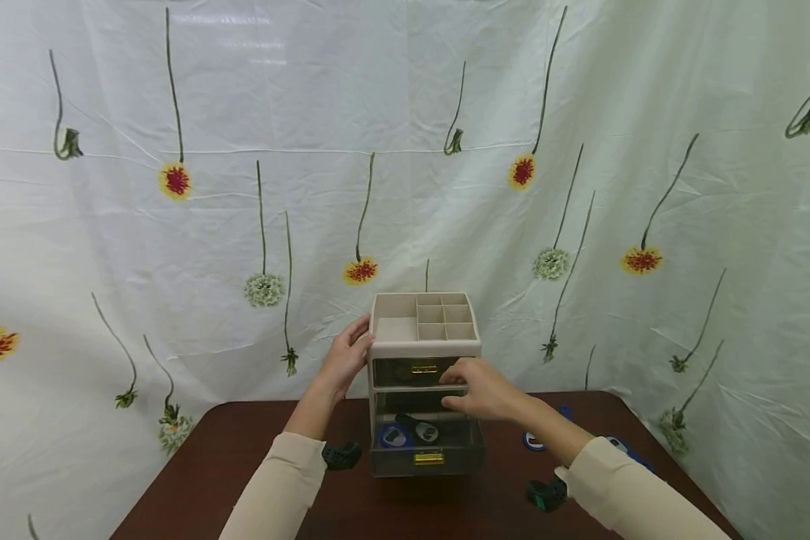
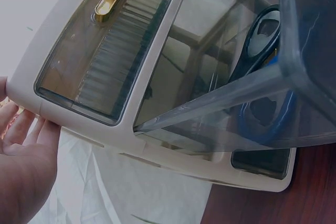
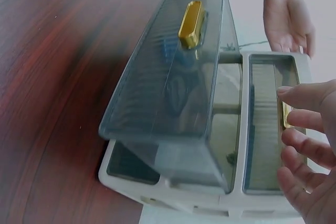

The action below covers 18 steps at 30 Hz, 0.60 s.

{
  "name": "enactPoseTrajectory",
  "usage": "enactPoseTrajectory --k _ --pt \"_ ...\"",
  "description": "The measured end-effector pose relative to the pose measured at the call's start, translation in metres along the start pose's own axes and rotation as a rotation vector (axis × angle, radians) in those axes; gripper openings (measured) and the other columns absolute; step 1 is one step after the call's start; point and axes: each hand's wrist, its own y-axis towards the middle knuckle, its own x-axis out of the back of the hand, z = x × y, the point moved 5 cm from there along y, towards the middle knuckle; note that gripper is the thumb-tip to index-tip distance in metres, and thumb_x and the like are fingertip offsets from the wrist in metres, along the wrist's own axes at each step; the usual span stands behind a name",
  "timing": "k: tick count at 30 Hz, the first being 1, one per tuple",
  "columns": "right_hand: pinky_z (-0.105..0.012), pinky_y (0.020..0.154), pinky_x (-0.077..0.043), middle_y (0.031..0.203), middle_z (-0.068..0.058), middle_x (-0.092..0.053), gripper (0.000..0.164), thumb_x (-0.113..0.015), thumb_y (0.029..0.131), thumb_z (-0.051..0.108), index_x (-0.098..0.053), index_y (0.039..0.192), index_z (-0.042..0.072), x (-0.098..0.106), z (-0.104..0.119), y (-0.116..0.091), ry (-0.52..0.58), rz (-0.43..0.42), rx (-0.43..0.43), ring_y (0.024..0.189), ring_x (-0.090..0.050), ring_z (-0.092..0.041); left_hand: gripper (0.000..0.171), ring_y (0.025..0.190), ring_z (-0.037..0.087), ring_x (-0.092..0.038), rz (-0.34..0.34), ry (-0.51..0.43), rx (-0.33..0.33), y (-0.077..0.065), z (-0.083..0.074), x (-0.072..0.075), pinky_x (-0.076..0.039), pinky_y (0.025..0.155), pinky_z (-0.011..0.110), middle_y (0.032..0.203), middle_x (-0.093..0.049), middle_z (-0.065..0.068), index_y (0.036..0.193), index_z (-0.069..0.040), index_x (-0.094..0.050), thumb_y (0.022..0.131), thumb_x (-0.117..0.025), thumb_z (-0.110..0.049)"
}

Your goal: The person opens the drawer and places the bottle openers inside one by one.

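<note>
A cream desktop organizer (image 1: 425, 349) with smoky clear drawers stands on the table. My left hand (image 1: 346, 358) rests its fingers against the organizer's upper left side. In front of the closed top drawer (image 2: 89, 72) is my right hand (image 1: 482, 388), fingers loosely bent, thumb and forefinger apart near the gold handle (image 3: 286, 114). Whether they touch it is hard to tell. Below, the middle drawer (image 3: 157, 77) is pulled out. Inside it lie a blue-rimmed item (image 1: 394, 436) and a black one with an oval grey face (image 1: 427, 431); their kind is unclear.
Blue-rimmed items (image 1: 533, 441) lie on the dark red-brown table (image 1: 243, 442), to the right and partly behind my right forearm. The organizer's top has open compartments (image 1: 445, 315). A white flowered cloth (image 1: 405, 210) hangs behind the table.
</note>
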Motion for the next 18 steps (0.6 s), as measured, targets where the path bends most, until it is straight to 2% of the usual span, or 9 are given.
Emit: enactPoseTrajectory --k 7,12,18 --pt "-0.042 0.083 -0.054 0.108 -0.012 -0.07 0.03 -0.08 0.093 0.018 -0.075 0.115 -0.001 0.008 -0.013 -0.012 -0.008 0.012 -0.045 0.098 -0.065 -0.032 0.055 0.147 0.034 -0.033 -0.005 0.007 0.014 0.0 0.001 0.002 -0.032 0.116 0.054 0.165 -0.028 0.018 0.163 -0.003 -0.028 0.111 -0.046 -0.009" --pt "-0.039 0.081 -0.053 0.106 -0.01 -0.072 0.029 -0.08 0.091 0.019 -0.076 0.112 0.0 0.017 -0.025 -0.021 -0.029 -0.016 -0.047 0.094 -0.064 -0.026 0.055 0.147 0.035 -0.033 -0.004 0.007 0.013 -0.001 0.001 0.003 -0.032 0.116 0.054 0.165 -0.027 0.018 0.163 -0.003 -0.027 0.111 -0.045 -0.008" --pt "-0.041 0.081 -0.053 0.107 -0.007 -0.071 0.026 -0.079 0.092 0.017 -0.075 0.113 0.001 0.027 -0.043 -0.036 -0.019 -0.046 -0.098 0.093 -0.063 -0.022 0.055 0.147 0.033 -0.033 -0.001 0.008 0.013 0.0 0.002 0.001 -0.032 0.116 0.054 0.165 -0.028 0.018 0.163 -0.003 -0.028 0.111 -0.046 -0.009"
